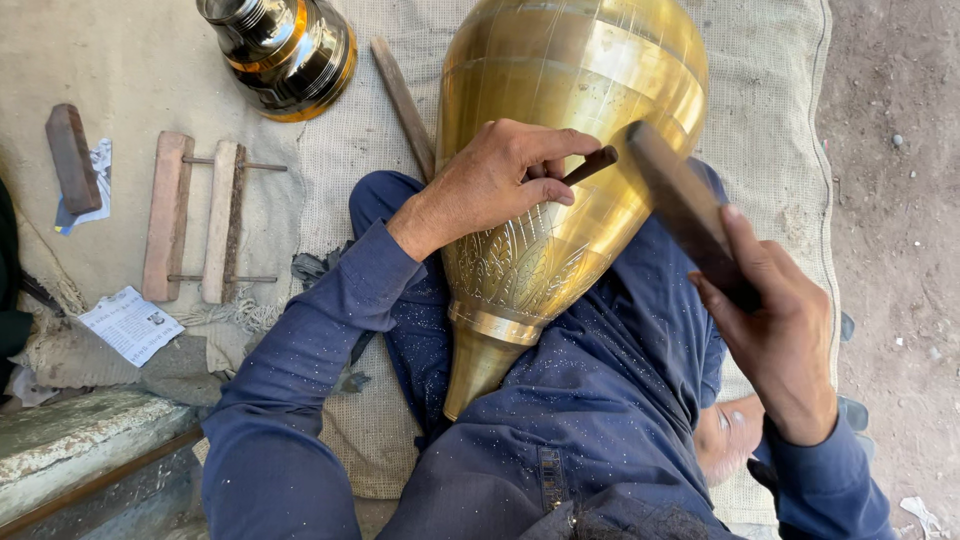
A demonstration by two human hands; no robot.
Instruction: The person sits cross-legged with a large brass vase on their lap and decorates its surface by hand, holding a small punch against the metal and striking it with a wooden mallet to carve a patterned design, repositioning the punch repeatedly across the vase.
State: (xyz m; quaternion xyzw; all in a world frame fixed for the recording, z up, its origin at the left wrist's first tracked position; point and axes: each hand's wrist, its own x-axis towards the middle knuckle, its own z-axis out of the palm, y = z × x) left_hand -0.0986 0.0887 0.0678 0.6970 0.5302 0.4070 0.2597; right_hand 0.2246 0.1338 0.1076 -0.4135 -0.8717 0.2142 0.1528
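A big brass vase lies across my lap, smooth and banded above, its lower belly cut with fine leaf engraving, narrowing to a plain neck. My left hand rests on it, fingers pinched around a thin dark chisel set against the metal. My right hand grips a worn wooden mallet, its blunt end just beside the chisel's head. Coarse sacking lies underneath.

Brass vessel fills the lap — bare ground rightward

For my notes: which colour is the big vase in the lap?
Shiny golden brass vase, engraved near its base; head view.
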